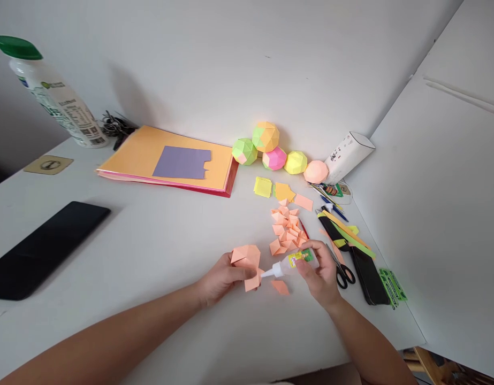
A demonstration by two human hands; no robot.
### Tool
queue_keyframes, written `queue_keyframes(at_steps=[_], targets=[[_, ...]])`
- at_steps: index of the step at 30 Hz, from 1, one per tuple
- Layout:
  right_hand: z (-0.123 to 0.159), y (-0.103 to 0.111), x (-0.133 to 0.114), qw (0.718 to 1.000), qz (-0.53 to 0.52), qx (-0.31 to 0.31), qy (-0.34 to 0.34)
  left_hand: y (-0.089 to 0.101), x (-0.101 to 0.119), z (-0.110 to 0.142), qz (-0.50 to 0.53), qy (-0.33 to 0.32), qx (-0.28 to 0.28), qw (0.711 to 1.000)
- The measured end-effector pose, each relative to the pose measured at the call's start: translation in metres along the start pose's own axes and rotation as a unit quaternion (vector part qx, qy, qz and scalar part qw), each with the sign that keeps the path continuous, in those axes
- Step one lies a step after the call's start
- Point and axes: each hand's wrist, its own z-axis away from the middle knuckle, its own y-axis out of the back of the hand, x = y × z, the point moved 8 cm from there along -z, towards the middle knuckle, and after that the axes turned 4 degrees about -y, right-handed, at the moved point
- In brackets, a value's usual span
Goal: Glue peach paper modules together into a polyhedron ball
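My left hand (220,280) grips a partly assembled piece of folded peach paper (247,258) over the desk. In my right hand (321,275) is a small glue bottle (297,260) with a yellow and green label, tilted so its white nozzle points left. The nozzle tip touches or nearly touches a flap of the paper piece; I cannot tell which. Just below the nozzle lies one loose folded paper unit (280,287). Beyond the bottle sits a pile of similar peach folded units (287,230).
Several faceted paper balls (266,137) line the wall beside a white tube (348,155). Paper sheets (130,147) lie back left, a black tablet (50,248) at left, and a tall bottle (62,99) behind. Scissors (344,275) and a black case (367,275) are at right.
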Motion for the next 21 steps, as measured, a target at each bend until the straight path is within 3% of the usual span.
queue_keyframes(at_steps=[4,11,18,21], targets=[[-0.005,-0.004,0.025,0.992,-0.072,-0.024,-0.099,-0.002,0.003,0.000,0.011,-0.012,-0.023,1.000],[-0.012,-0.011,0.047,0.969,-0.157,-0.062,-0.180,-0.005,0.002,0.000,0.049,-0.007,-0.041,0.998],[-0.013,-0.016,0.048,0.956,-0.194,-0.072,-0.210,-0.006,0.003,0.001,0.048,-0.010,-0.048,0.998],[-0.013,-0.017,0.053,0.954,-0.197,-0.065,-0.217,-0.004,-0.001,0.002,0.053,0.011,-0.024,0.998]])
